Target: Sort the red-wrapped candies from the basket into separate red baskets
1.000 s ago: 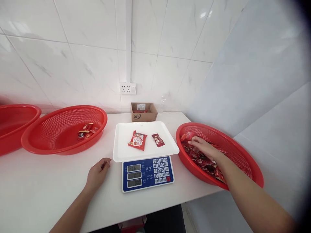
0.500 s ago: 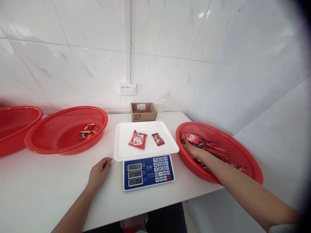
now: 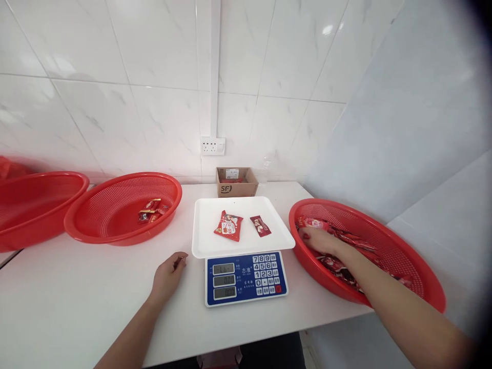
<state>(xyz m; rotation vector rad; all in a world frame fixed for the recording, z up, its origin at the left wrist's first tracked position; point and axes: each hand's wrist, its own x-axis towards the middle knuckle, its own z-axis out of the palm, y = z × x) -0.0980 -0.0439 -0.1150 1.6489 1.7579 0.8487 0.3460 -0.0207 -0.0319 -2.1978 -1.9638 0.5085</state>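
My left hand [image 3: 169,274] rests on the table left of the scale, its fingers curled in with nothing visible in them. Inside the right red basket [image 3: 400,241], my right hand [image 3: 319,241] is among red snack packets [image 3: 346,241]. Its fingers are bent together; a bit of red shows at the fingertips, too small to name. On the white pan [image 3: 207,246] of the digital scale [image 3: 246,282] lie a larger red packet [image 3: 229,226] and a small dark red packet [image 3: 261,226], apart from each other.
At left stands another red basket [image 3: 92,233] with several small packets [image 3: 152,211] in it. A further red basket [image 3: 34,215] is at the far left. Behind the scale, a cardboard box [image 3: 238,189] stands near the tiled wall and a socket [image 3: 212,146].
The view has shifted a little, so everything sits further right. My right hand has lifted slightly within the basket and more of it shows. My left hand stays resting on the table.
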